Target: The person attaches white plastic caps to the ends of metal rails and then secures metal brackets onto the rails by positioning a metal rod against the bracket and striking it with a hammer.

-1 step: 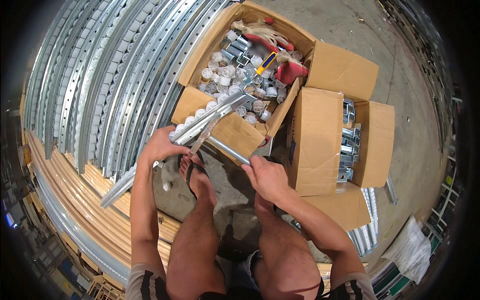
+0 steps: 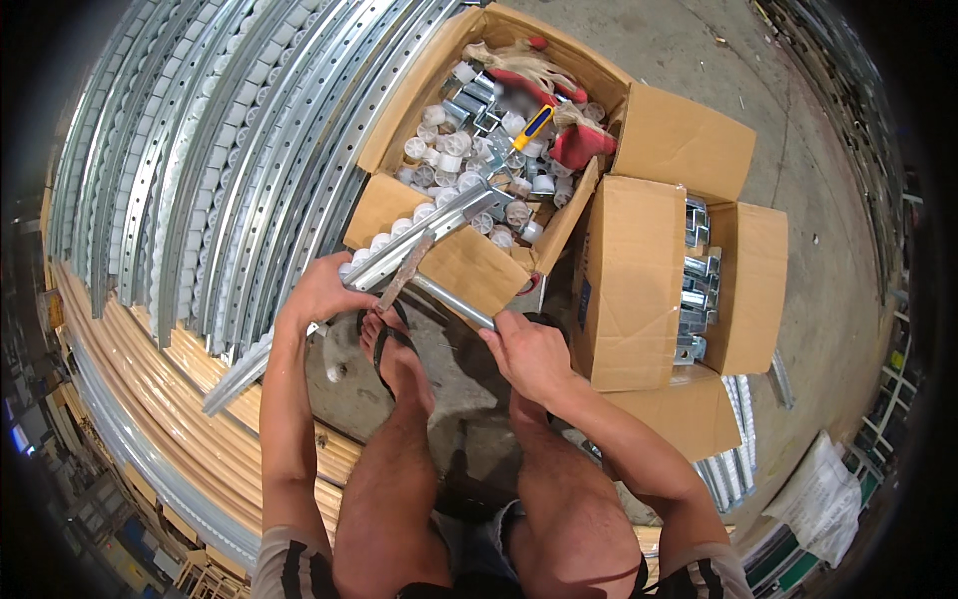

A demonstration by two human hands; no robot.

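At the left of the frame, long perforated steel channels lie stacked side by side, with tan strips curving beneath them along the lower left. Your left hand is clamped around a grey metal rail that runs diagonally from lower left toward the centre. A second, shorter bar crosses it, and your right hand is closed on that bar's lower end, just right of centre. The two pieces meet above your sandalled foot, so you appear to be fitting or aligning them. The next move likely calls for steadying the rail with your left hand while your right seats the bar squarely.

Above centre sits an open brown cardboard box, filled with white round caps, small metal fittings, a yellow-handled tool and red-and-pale work gloves. To its right, a second brown carton with flaps spread holds shiny metal brackets. At the lower right edge lies a white sack; any marks on it are too small to make out.
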